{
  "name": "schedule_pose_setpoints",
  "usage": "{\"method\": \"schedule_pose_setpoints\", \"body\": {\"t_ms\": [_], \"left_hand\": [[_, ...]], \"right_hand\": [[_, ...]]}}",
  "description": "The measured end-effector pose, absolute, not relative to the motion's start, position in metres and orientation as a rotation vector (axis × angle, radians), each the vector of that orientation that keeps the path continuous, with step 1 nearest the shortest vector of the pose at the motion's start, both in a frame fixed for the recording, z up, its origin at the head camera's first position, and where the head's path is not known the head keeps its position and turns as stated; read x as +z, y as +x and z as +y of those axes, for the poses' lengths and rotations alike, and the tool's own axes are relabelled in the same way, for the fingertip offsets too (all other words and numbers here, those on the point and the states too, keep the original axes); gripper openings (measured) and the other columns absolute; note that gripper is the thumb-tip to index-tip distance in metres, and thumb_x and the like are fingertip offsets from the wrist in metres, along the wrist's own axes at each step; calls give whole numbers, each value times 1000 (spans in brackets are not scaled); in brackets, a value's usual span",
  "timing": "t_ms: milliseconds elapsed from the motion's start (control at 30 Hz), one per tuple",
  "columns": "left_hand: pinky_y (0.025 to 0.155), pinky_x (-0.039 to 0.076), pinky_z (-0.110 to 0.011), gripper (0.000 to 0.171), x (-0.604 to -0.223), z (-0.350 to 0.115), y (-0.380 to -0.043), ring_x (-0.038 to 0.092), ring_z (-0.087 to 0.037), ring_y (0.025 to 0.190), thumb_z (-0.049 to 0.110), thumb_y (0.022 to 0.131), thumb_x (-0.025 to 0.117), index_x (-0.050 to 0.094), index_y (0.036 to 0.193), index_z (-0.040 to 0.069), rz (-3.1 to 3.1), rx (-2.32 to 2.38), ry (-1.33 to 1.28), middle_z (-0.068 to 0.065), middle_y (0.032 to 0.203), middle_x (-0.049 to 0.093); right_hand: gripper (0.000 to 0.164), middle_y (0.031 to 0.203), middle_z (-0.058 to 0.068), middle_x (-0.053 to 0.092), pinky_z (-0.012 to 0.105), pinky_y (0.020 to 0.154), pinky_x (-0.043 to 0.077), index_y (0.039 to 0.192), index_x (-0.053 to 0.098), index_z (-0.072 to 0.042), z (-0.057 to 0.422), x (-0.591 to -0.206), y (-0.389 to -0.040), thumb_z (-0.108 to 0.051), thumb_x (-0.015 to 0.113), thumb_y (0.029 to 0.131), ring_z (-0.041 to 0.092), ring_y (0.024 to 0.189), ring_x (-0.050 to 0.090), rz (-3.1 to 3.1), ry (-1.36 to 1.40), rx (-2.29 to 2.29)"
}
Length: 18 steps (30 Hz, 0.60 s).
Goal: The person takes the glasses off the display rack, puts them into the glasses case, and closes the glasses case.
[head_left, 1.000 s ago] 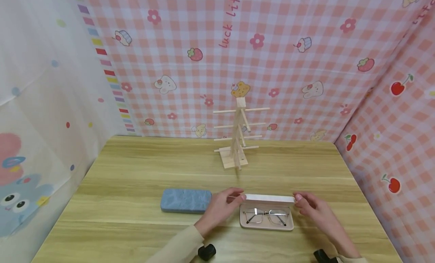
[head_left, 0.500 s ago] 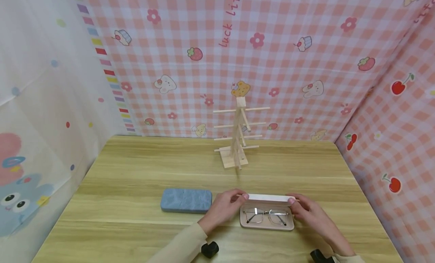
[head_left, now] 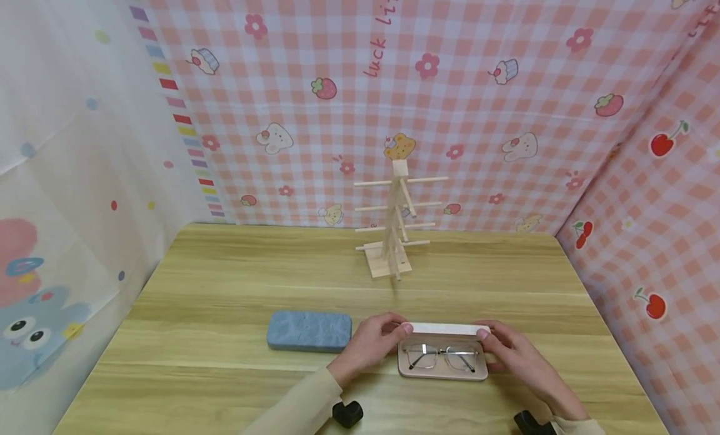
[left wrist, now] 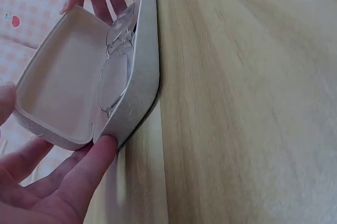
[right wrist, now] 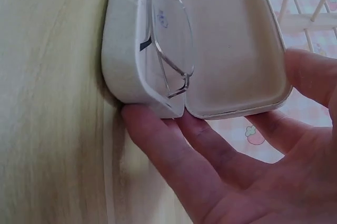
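Note:
A pale glasses case (head_left: 442,376) lies on the table with its lid (left wrist: 66,71) raised. Inside rests a pair of thin metal-framed glasses (head_left: 442,350), its dark-tipped temples folded. My left hand (head_left: 368,342) grips the left end of the lid, thumb on the rim, a finger touching the case's base. At the other end my right hand (head_left: 509,347) holds the lid's right corner, with the thumb over its edge (right wrist: 310,74) and other fingers behind it and against the base.
A blue glasses case (head_left: 309,330), lid down, lies just left of my left hand. Behind, a wooden rack (head_left: 394,222) with several pegs stands on the wood-grain table (head_left: 253,266). A pink checked cloth (head_left: 349,66) hangs at the back.
My right hand has moved slightly left, and its thumb has come over the lid's right corner. My left hand has shifted slightly to the right. The lid stays raised.

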<state>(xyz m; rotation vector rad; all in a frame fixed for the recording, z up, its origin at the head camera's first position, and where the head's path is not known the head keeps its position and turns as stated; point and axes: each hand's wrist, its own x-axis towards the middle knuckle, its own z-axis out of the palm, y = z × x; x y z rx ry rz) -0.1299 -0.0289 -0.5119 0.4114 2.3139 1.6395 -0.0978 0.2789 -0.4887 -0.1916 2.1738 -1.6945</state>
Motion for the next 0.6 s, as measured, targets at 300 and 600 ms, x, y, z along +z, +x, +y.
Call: {"method": "schedule_pose_setpoints", "body": {"t_ms": [300,600], "left_hand": [[75,63,-35,34,-512,-31,-130,70,-18,99,29,99,71,72,116,0,2209,1763,333,-10,106,75],[77,63,-37,34,-512,-33,-130,71,-20,99,27,94,77,73,114,-1,2144,1821,256,-12,106,75]], "right_hand": [[52,136,33,53,49,87,61,147,42,11,275,-487,-103,-25,51,111,39,124,56,2160,-160,-1698],[53,135,33,53,48,87,61,148,37,16,277,-486,-107,-19,50,111,37,122,57,2143,-275,-1686]]}}
